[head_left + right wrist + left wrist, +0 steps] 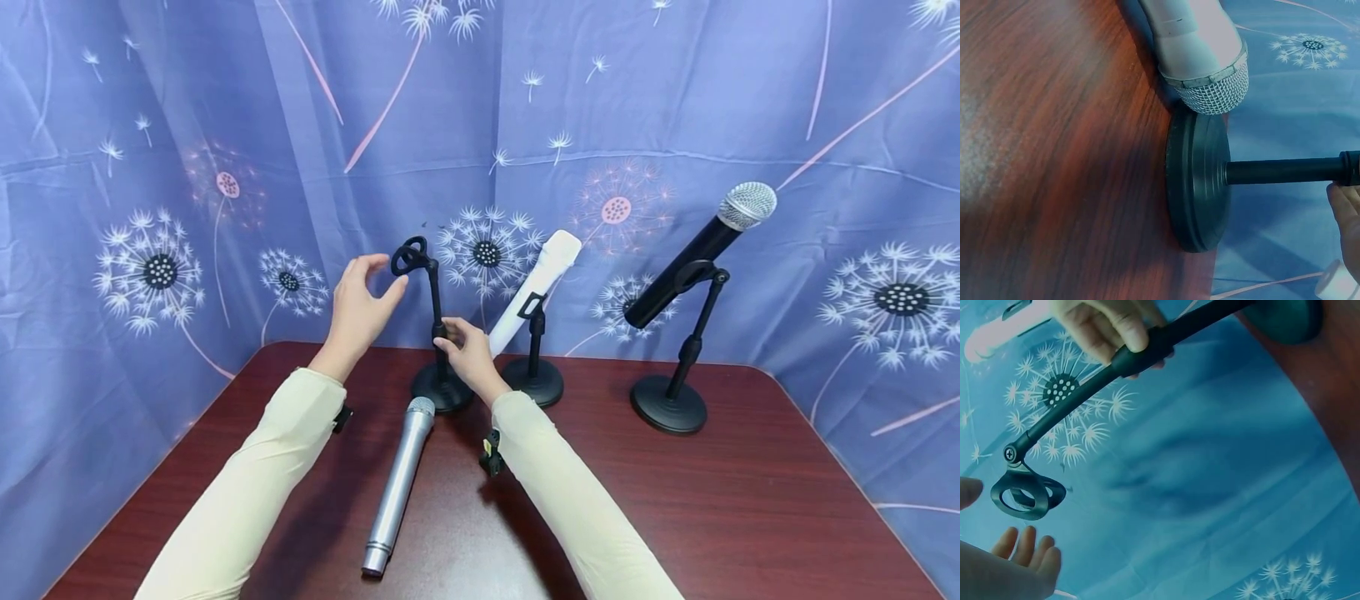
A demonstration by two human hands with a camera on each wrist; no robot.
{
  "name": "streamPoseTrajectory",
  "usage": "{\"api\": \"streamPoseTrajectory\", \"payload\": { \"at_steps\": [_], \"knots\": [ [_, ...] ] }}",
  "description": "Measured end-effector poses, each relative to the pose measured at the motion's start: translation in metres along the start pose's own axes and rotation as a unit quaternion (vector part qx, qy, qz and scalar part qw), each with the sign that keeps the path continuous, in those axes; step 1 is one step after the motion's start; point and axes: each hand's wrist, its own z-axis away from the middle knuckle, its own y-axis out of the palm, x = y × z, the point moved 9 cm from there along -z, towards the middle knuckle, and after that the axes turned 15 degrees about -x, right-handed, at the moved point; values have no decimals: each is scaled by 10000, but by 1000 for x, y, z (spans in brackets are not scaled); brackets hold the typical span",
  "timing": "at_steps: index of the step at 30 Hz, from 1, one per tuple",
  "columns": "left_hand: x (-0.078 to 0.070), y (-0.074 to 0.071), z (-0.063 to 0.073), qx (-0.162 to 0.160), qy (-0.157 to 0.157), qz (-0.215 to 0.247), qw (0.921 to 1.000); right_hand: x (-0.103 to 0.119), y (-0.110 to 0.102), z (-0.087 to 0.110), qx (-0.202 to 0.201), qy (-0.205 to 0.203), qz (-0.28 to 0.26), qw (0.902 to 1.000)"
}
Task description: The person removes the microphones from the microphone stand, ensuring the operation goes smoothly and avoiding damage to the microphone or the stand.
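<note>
From my remote seat, the largest thing I see is the table (750, 500). Near its far right corner a black microphone (684, 271) tilts in its stand (681, 367), whose broad base presumably counters the lean. The empty stand (436, 296) is near the far edge, left of its middle, its base (1200, 187) flat on the wood. The silver microphone (400, 487) lies in front, head just beside that base, perhaps for easy reach. The white microphone (534, 279) leans in another holder just to the right. My left grip (358, 310) is spread, thumb and fingers apart beside the ring clip, likely to suit its width. The right grip (471, 354) pinches the pole's collar (1129, 362), I judge for steadying. The ring clip (1040, 503) itself holds nothing.
</note>
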Motion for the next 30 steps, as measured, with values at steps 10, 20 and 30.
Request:
{"api": "streamPoseTrajectory", "payload": {
  "at_steps": [10, 20, 30],
  "knots": [
    [-17, 26, -24, 115, 96, 193, 9997, 2, 0, 3, -42, -28, 10, 10000],
    [-9, 47, -30, 359, -365, -234, 9984, 4, -1, 4, -45, -39, 70, 10000],
    [-13, 50, -31, 444, -540, -419, 9967, 4, -3, 1, -117, -65, 51, 9999]
  ]
}}
